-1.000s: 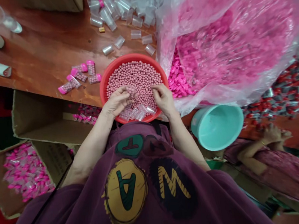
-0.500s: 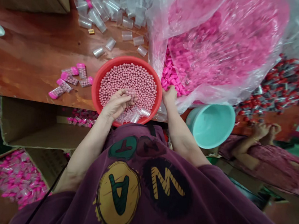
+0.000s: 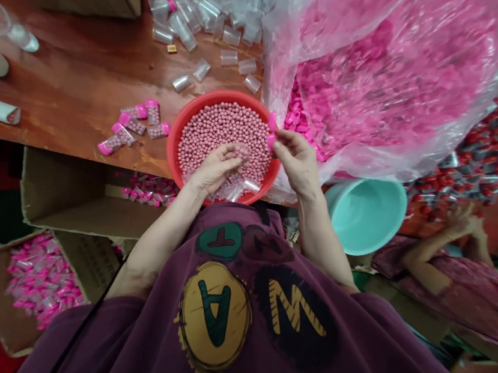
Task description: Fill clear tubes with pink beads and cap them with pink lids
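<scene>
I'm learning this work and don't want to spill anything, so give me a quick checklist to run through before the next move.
1. Left hand holding a clear vial over the bowl: ok.
2. Vial filled to the top: cannot tell; fingers hide part of it.
3. Right hand holding a pink cap: ok, near the bowl's rim.
4. Cap on the vial: not ok; the two are apart.
5. Beads left in the bowl: ok, plenty.
6. More caps close by: ok, in the plastic bag beside the bowl.
</scene>
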The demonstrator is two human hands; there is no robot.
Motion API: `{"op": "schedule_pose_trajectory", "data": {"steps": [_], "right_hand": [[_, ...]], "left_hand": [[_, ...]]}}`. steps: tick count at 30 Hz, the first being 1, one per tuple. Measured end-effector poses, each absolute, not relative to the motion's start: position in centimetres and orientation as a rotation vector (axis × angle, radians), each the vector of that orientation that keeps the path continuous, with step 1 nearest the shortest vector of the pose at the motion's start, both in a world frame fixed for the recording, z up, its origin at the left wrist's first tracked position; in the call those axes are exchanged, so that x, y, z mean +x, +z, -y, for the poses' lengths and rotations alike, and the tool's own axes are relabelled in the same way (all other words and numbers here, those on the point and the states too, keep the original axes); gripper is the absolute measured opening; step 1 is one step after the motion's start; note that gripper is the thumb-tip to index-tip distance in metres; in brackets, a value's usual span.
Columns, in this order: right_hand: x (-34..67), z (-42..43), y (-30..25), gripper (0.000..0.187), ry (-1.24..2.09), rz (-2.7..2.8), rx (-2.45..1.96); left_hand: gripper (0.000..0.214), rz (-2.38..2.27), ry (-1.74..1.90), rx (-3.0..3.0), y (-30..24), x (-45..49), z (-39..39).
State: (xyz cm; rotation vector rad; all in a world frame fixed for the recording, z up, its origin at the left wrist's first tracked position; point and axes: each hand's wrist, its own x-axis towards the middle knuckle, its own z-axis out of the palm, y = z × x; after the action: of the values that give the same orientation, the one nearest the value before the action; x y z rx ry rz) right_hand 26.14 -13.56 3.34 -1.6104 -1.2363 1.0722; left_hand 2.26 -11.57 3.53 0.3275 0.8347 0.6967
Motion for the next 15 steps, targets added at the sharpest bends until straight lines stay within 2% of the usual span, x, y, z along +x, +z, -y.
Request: {"op": "schedule_pose_trajectory", "data": {"steps": [5, 15], "right_hand": [[20.9, 12.8, 6.1, 0.047, 1.062, 1.385, -1.570], [19.6, 12.9, 6.7, 0.038, 0.878, 1.540, -1.555]], "left_hand": [[0.039, -0.873, 0.733, 0.349, 3.7, 2.3, 11.7], [0.040, -0.904, 0.732, 0.344, 4.6, 1.4, 12.6]]}}
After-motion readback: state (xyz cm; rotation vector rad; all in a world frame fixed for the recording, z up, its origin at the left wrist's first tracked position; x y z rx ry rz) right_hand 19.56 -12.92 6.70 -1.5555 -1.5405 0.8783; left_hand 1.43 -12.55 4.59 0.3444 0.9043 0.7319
